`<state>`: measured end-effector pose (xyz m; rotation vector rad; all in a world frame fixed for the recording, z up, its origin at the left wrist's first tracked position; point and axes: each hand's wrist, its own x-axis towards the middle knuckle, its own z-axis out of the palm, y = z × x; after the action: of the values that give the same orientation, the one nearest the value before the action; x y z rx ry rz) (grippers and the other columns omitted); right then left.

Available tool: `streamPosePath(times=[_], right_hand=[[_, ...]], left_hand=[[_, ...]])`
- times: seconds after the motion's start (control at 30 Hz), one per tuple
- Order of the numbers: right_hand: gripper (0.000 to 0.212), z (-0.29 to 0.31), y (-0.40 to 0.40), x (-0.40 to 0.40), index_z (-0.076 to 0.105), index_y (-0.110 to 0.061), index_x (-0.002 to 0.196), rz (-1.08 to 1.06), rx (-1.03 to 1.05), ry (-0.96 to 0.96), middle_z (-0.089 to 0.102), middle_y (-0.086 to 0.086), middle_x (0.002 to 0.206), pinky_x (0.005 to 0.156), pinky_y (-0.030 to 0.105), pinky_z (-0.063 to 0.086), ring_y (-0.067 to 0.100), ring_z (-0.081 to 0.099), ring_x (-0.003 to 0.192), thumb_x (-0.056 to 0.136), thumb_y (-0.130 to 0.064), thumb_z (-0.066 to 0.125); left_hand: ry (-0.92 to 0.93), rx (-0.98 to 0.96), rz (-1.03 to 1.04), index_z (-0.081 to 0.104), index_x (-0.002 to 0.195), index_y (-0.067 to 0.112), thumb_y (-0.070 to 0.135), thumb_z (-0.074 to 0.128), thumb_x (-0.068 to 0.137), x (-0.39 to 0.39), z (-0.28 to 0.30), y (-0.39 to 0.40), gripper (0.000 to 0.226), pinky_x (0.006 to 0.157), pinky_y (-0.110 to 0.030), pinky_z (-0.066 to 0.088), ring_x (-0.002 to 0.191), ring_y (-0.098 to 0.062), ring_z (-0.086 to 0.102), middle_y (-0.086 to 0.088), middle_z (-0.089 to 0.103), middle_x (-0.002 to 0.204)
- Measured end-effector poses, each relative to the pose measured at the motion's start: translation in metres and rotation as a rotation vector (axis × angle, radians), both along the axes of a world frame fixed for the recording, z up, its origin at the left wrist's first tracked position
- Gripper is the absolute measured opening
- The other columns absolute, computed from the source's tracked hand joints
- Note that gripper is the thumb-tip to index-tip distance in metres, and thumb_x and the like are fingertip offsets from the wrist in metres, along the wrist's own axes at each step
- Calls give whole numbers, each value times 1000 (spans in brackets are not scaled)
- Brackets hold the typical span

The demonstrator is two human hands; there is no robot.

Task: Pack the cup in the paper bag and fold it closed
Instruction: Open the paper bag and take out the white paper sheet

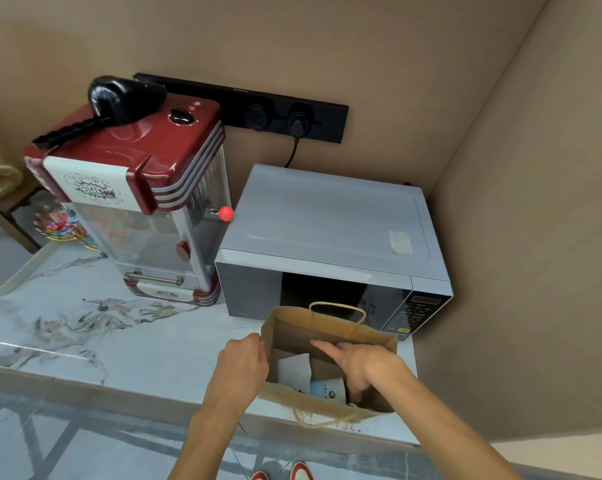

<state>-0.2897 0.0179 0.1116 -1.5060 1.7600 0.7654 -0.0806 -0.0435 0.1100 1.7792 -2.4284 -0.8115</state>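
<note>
A brown paper bag (368, 336) with twisted paper handles stands open on the marble counter, in front of the microwave. Inside it lies a white cup (329, 389) with a blue label, beside a white napkin or paper (294, 370). My left hand (244, 363) pinches the bag's left rim. My right hand (356, 367) reaches down into the bag's mouth, index finger stretched out, the other fingers curled low near the cup. Whether those fingers touch the cup is hidden.
A grey microwave (327, 220) stands right behind the bag. A red popcorn machine (136, 188) sits to its left. The counter edge (154, 389) runs just below the bag. A beige wall closes the right side.
</note>
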Motion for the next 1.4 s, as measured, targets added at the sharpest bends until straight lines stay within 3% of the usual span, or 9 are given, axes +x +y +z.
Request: streamPosePath(times=[0.2, 0.3, 0.43, 0.63, 0.87, 1.03, 1.13, 1.3, 1.4], right_hand=[[131, -5, -2, -2, -15, -43, 153, 100, 15, 17, -5, -8, 168, 118, 55, 23, 29, 18, 151, 73, -22, 86], [135, -7, -8, 3, -15, -43, 153, 92, 47, -73, -14, -8, 167, 119, 56, 22, 27, 8, 153, 69, -26, 90], [145, -8, -14, 7, -24, -44, 150, 69, 44, -198, -20, -6, 166, 122, 46, 21, 21, 2, 154, 65, -24, 92], [152, -17, -20, 6, -33, -39, 147, 81, 101, -179, -28, -7, 163, 122, 45, 19, 21, -3, 154, 62, -33, 93], [125, -20, -43, 16, -12, -35, 155, -25, 150, -146, 31, 9, 161, 106, 49, 41, 36, 39, 140, 74, -39, 82], [86, -29, -59, 37, 33, -14, 149, -10, 51, -91, 59, 11, 135, 90, 41, 54, 30, 61, 111, 79, -36, 79], [70, -37, -66, 38, 36, -18, 148, -106, 202, -113, 63, 13, 116, 72, 34, 57, 24, 66, 87, 89, -33, 70], [66, -58, -73, 34, 29, -28, 152, -196, 295, -148, 52, 21, 141, 86, 36, 59, 25, 69, 91, 95, -30, 62], [59, -74, -73, 33, 35, -28, 150, -189, 294, -104, 59, 21, 129, 87, 37, 58, 24, 68, 79, 97, -31, 59]], left_hand=[[-4, 79, 19, 63, 95, 13, 27, 42, 101, 1, 8, -3, 26, 70, -33, 54, 76, -21, 63, -3, 64, 86], [-66, 49, 17, 49, 90, 22, 24, 50, 95, -2, 12, 4, 6, 61, -31, 48, 72, -19, 56, 3, 53, 77], [-180, 9, 21, 38, 97, 25, 8, 55, 85, -5, 18, 9, 27, 60, -30, 40, 74, -20, 50, 2, 49, 82], [-129, 14, 44, 38, 94, 23, 3, 51, 83, -2, 17, 6, 27, 61, -32, 44, 75, -25, 56, 0, 51, 78], [-82, 4, 29, 42, 101, 24, 14, 53, 90, -4, 17, 18, 19, 63, -31, 40, 74, -20, 48, -2, 61, 92], [-67, -41, 28, 47, 103, 24, 17, 52, 90, -9, 10, 24, 16, 62, -32, 40, 79, -23, 59, -2, 66, 96], [-41, -37, 37, 50, 106, 25, 19, 54, 92, -8, 7, 23, 15, 62, -31, 42, 85, -23, 64, -1, 68, 98], [-3, -19, 29, 50, 102, 25, 22, 54, 94, -9, 4, 27, 10, 64, -31, 40, 81, -21, 59, 1, 67, 99], [2, -5, 31, 48, 100, 24, 23, 54, 94, -7, 4, 29, 8, 64, -33, 37, 80, -22, 56, 0, 66, 100]])
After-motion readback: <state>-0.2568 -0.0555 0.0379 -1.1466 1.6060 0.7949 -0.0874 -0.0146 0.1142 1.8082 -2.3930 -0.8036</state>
